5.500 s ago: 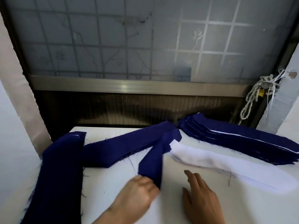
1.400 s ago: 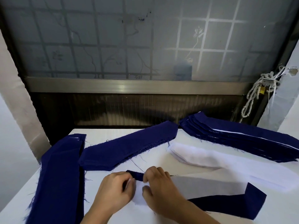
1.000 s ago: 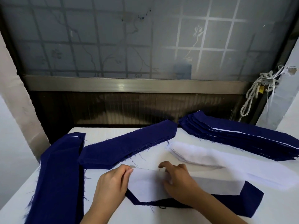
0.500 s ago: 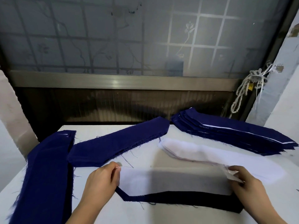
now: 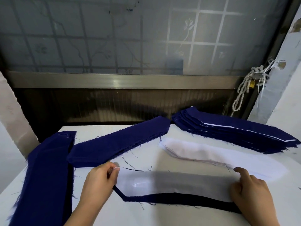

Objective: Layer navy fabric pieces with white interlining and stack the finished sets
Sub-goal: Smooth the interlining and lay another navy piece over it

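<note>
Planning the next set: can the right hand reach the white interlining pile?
Probably yes: the white interlining pile lies uncovered just beyond the right hand, nothing between them, though that hand is on the interlining piece.

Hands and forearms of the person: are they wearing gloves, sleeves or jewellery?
No. The left hand and right hand are bare, with no gloves, rings, watch or bracelets showing. Both forearms are uncovered to the frame's bottom edge; no sleeve is visible.

**Camera setup: single head view**

One wide-angle camera, head-worn. It looks forward and down over the white table (image 5: 146, 216), facing the frosted window (image 5: 114, 38) behind. Close range: left hand (image 5: 97, 180) and right hand (image 5: 250, 190) sit low in frame.
</note>
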Available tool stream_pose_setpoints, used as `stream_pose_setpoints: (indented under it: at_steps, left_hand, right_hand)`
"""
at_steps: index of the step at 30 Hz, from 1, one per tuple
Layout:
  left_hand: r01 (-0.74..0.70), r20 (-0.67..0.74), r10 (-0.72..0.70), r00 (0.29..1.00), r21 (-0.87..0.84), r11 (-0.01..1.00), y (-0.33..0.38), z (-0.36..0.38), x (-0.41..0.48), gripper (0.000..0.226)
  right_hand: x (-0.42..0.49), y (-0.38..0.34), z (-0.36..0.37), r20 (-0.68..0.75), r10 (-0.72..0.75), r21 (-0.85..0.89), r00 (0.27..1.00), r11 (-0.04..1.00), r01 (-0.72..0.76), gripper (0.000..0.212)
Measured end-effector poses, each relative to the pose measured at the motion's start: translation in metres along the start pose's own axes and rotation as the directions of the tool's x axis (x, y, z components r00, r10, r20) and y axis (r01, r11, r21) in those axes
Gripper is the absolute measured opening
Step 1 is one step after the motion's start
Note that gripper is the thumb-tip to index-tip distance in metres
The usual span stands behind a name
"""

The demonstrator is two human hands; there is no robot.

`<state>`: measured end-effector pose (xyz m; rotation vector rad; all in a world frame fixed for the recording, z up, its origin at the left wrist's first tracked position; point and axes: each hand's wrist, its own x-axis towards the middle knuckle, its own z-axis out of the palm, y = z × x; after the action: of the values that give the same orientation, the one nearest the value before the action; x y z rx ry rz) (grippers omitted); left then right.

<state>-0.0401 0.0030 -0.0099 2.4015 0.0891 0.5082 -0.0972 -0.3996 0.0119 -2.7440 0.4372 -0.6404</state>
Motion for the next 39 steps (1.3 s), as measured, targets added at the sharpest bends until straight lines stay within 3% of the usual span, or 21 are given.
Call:
stream_pose_setpoints:
  at_steps: [4, 10, 16, 20, 24, 28, 33, 39]
  left_hand:
    - [0.014, 0.006, -0.014, 1.0, 0.031, 0.999, 0.003, 0.0, -0.001, 0.02]
    - [0.089, -0.012, -0.093, 0.996, -0.174, 0.981, 0.006, -0.004, 0.002, 0.017]
    - [0.014, 0.01, -0.016, 1.0, 0.126, 0.992, 0.001, 0.002, 0.003, 0.027]
    - [0.0, -0.028, 0.004, 1.0, 0.142, 0.99, 0.001, 0.003, 0.003, 0.028]
    - [-0.012, -0.063, 0.021, 0.998, 0.142, 0.99, 0.004, 0.0, 0.001, 0.01]
    - [-0.064, -0.127, 0.085, 0.988, 0.167, 0.984, 0.006, -0.003, 0.0, 0.008]
    - [-0.217, -0.013, 0.224, 0.975, 0.203, 0.955, 0.009, 0.002, -0.003, 0.019]
    - [-0.272, 0.033, 0.272, 0.962, 0.25, 0.929, 0.013, 0.0, -0.003, 0.039]
  right_hand:
    - [0.001, 0.001, 0.005, -0.001, 0.043, -0.019, 0.999, 0.999, -0.043, 0.044]
    - [0.0, 0.002, 0.003, -0.045, 0.112, 0.02, 0.993, 0.994, -0.111, 0.039]
    - [0.001, -0.004, 0.004, -0.029, 0.057, -0.077, 0.998, 0.995, -0.059, 0.039]
    - [0.002, -0.003, 0.006, -0.057, 0.067, -0.091, 0.996, 0.993, -0.072, 0.038]
    - [0.006, 0.003, 0.01, -0.073, 0.091, -0.12, 0.993, 0.988, -0.1, 0.037]
    - [0.009, 0.009, 0.014, -0.133, 0.099, -0.114, 0.986, 0.987, -0.114, 0.043]
    - [0.015, 0.007, 0.02, -0.171, -0.075, -0.161, 0.982, 0.986, 0.047, 0.027]
    - [0.061, -0.045, 0.038, 0.05, -0.288, 0.015, 0.956, 0.958, 0.288, 0.023]
